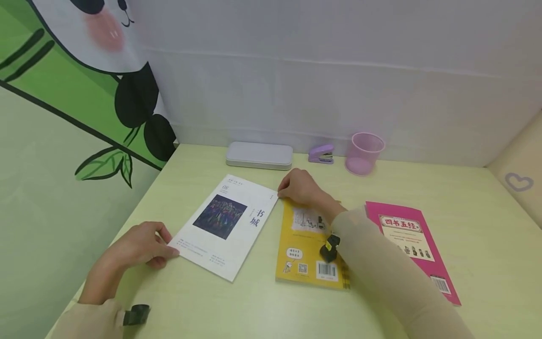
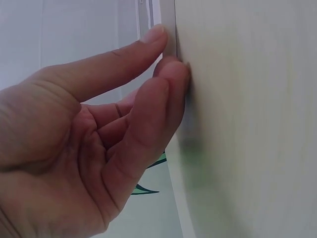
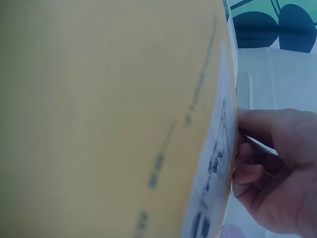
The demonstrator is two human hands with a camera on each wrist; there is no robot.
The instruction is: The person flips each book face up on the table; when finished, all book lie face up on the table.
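A white magazine (image 1: 237, 226) with a dark picture on its cover lies slanted on the pale green table (image 1: 487, 235). My left hand (image 1: 169, 247) pinches its near left corner, thumb on top; in the left wrist view my left hand (image 2: 168, 59) has the thumb and curled fingers at a thin white edge. My right hand (image 1: 282, 190) holds the magazine's far right corner with curled fingers, just above the top of a yellow book (image 1: 306, 254). The yellow book (image 3: 99, 124) fills the right wrist view, with my right hand (image 3: 245, 148) at its far edge.
A pink book (image 1: 406, 240) lies right of the yellow one, partly under my right sleeve. At the back stand a grey pencil case (image 1: 259, 155), a purple stapler (image 1: 322, 154) and a pink mesh cup (image 1: 364, 153). A panda-print wall borders the left side.
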